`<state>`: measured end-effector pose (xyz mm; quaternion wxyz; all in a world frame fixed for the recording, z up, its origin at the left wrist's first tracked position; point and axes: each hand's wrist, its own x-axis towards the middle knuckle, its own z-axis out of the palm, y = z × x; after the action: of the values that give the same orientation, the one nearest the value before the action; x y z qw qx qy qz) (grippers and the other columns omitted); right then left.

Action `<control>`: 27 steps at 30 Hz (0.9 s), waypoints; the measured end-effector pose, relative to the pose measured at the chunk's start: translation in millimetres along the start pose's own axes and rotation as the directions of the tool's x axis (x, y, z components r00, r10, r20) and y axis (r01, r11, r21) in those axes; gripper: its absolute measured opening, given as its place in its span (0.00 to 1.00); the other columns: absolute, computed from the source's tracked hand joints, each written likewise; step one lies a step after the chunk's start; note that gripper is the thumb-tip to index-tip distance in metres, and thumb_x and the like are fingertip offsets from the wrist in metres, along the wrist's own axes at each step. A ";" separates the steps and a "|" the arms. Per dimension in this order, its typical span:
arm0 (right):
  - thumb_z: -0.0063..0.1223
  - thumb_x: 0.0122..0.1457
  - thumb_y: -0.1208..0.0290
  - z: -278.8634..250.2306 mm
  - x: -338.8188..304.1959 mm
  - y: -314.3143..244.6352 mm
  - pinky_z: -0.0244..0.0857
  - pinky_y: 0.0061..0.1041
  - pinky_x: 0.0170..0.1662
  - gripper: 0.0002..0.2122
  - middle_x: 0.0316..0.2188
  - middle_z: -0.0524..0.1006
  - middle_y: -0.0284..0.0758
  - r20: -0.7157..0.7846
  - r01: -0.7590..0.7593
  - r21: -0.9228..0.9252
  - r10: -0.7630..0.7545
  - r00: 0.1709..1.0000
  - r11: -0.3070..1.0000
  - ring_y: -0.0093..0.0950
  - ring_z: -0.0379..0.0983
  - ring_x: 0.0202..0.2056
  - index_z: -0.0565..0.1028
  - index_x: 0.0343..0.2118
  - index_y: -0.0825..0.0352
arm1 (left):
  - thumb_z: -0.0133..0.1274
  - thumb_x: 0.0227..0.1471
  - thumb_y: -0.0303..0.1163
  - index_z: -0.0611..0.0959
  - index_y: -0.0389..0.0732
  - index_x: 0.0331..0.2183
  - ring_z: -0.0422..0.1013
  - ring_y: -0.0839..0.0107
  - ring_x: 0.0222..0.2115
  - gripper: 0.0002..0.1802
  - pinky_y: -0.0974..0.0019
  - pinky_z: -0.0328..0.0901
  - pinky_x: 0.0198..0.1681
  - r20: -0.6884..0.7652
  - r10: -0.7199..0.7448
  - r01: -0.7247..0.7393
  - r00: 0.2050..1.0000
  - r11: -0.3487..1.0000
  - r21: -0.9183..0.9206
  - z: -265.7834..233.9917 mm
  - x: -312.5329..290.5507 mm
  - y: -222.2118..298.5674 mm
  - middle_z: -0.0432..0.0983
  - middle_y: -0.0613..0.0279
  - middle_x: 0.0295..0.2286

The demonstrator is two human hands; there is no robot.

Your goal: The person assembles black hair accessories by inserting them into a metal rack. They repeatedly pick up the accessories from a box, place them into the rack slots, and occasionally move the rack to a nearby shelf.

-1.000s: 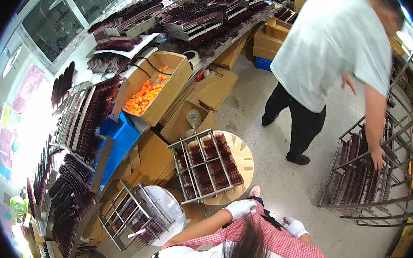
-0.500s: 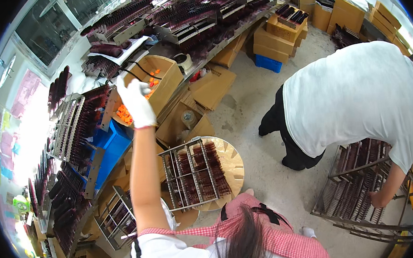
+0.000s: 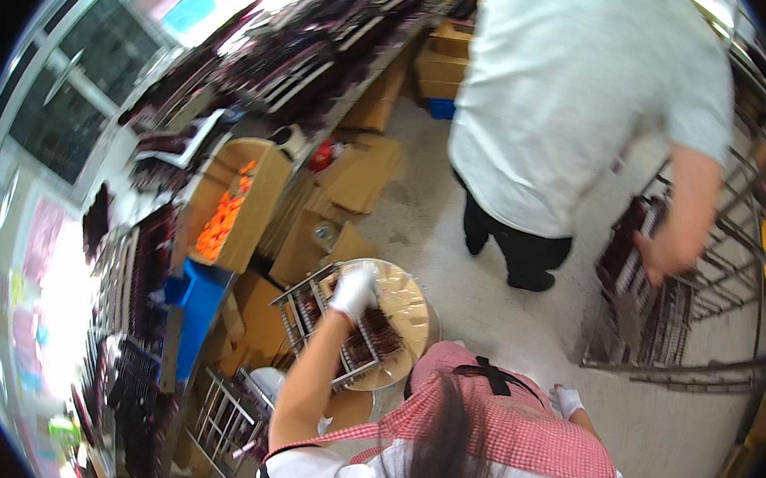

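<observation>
My left hand [image 3: 356, 291], in a white glove, is over a metal rack [image 3: 344, 381] that holds rows of dark maroon pieces [image 3: 382, 335]. The rack lies on a round, tan-topped stand [image 3: 406, 296]. Motion smears the left fingers, so their grip and any contact with the rack do not show. Low beside my body is my right hand [image 3: 567, 400], also white-gloved, with its fingers too small and partly hidden to read. Left of the stand, a second metal rack [image 3: 226, 421] leans at an angle.
A cardboard box [image 3: 259, 227] of small orange pieces [image 3: 222, 218] sits at the bench edge, by a blue bin [image 3: 198, 314]. Dark strips crowd the long bench [image 3: 377, 66]. On the right, a co-worker [image 3: 588, 84] handles dark pieces at a large metal rack [image 3: 723, 273].
My left hand has come down from beside the box of orange pieces to the rack on the stand. The co-worker has shifted and now lifts dark pieces. The view has turned slightly.
</observation>
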<state>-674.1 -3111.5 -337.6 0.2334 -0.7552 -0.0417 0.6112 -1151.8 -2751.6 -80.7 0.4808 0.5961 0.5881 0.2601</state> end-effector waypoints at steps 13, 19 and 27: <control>0.50 0.57 0.64 -36.8 -27.1 95.1 0.71 0.25 0.43 0.22 0.41 0.81 0.41 -0.136 0.071 0.034 -0.065 0.989 0.997 0.28 0.79 0.38 0.75 0.53 0.69 | 0.50 0.57 0.49 0.80 0.41 0.49 0.75 0.54 0.48 0.25 0.59 0.67 0.53 0.601 -0.312 -0.165 0.736 0.778 0.606 238.6 -80.1 -54.3 0.79 0.46 0.43; 0.45 0.60 0.60 -44.5 -13.7 97.3 0.70 0.41 0.42 0.15 0.40 0.78 0.52 0.113 0.361 -0.785 -0.457 0.882 0.503 0.48 0.76 0.38 0.77 0.41 0.64 | 0.48 0.57 0.50 0.81 0.47 0.46 0.75 0.48 0.46 0.23 0.53 0.68 0.51 0.563 -0.358 -0.160 0.745 0.723 0.672 279.7 -72.9 -53.5 0.78 0.44 0.43; 0.47 0.66 0.59 -51.7 0.6 -123.0 0.69 0.29 0.50 0.21 0.47 0.79 0.38 0.308 0.185 -0.003 -0.176 0.935 0.983 0.29 0.76 0.43 0.75 0.52 0.71 | 0.46 0.59 0.57 0.80 0.37 0.47 0.72 0.55 0.50 0.32 0.58 0.63 0.55 0.847 -0.167 -0.187 0.504 0.937 0.296 331.1 37.4 6.9 0.76 0.47 0.48</control>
<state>-597.9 -3017.7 -281.0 0.2671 -0.6476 -0.1562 0.6963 -852.4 -2803.5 -217.4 0.5935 0.7243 0.3026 -0.1777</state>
